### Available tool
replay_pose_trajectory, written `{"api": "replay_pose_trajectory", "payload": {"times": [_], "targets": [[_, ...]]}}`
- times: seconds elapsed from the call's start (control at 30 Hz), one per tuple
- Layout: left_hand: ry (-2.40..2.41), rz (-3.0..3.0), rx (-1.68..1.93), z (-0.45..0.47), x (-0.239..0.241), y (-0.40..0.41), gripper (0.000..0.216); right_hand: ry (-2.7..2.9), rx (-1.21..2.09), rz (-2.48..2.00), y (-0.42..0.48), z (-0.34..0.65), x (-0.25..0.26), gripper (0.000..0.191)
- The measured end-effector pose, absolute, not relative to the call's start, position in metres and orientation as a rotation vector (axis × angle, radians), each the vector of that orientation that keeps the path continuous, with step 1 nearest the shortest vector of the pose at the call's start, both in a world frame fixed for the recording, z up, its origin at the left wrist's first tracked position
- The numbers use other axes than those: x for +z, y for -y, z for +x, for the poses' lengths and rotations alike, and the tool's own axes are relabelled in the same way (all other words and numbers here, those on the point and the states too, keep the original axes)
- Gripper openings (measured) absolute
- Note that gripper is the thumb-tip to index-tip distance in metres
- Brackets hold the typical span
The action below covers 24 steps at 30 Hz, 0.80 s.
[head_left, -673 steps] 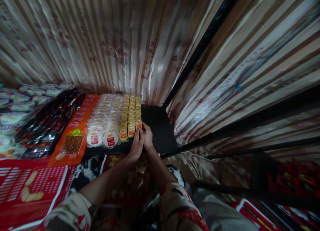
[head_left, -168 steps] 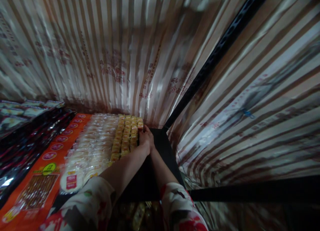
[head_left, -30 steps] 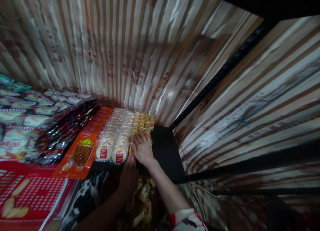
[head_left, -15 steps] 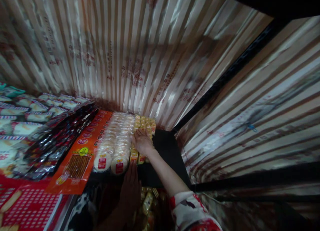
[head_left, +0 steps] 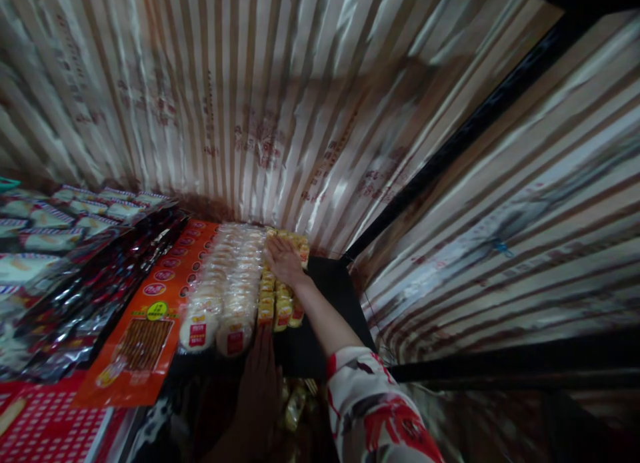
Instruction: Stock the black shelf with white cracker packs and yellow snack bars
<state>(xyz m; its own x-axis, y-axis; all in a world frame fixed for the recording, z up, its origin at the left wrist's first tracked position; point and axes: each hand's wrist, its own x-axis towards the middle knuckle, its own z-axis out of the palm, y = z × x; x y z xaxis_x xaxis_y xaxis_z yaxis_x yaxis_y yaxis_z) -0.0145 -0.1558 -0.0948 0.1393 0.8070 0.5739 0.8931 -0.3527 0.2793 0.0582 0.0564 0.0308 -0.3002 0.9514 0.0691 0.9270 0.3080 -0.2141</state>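
Observation:
Small yellow-wrapped snack packets (head_left: 283, 311) stand in tight rows on a black shelf (head_left: 333, 296). My right hand (head_left: 284, 259) lies flat over the far part of these rows, palm down, with its fingers stretched out. In the shadow at the shelf's front edge is my left hand (head_left: 261, 373), its fingers straight and pointing away from me. Its fingertips are at the front end of the left yellow row; whether they press on it I cannot tell. Just left of the yellow packets run two rows of clear-wrapped round white crackers (head_left: 235, 316) with red labels.
Farther left lie an orange snack bag (head_left: 145, 336), dark shiny packets (head_left: 100, 276) and white packets (head_left: 55, 236). A red perforated basket (head_left: 45, 423) is at lower left. Striped plastic sheeting (head_left: 240, 103) hangs behind, crossed by a black metal post (head_left: 465, 136). Gold-wrapped items (head_left: 296, 406) show below the shelf.
My right hand has slid farther back along the yellow packets, uncovering more of their front part. My left hand stays at the front edge. The view has shifted slightly.

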Motion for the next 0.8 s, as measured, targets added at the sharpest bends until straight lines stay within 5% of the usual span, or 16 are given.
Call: {"api": "replay_pose_trajectory", "payload": {"times": [0.33,0.8], "targets": [[1.598,-2.279,-1.078,-0.021,-0.094,0.157,0.069,1.516,0.239,-1.500,0.086,0.108,-0.006,0.035],[1.267,-2.419,-0.969,-0.007,-0.101,0.130,0.060,1.807,0.351,-1.475,0.116,0.095,-0.037,0.040]]}}
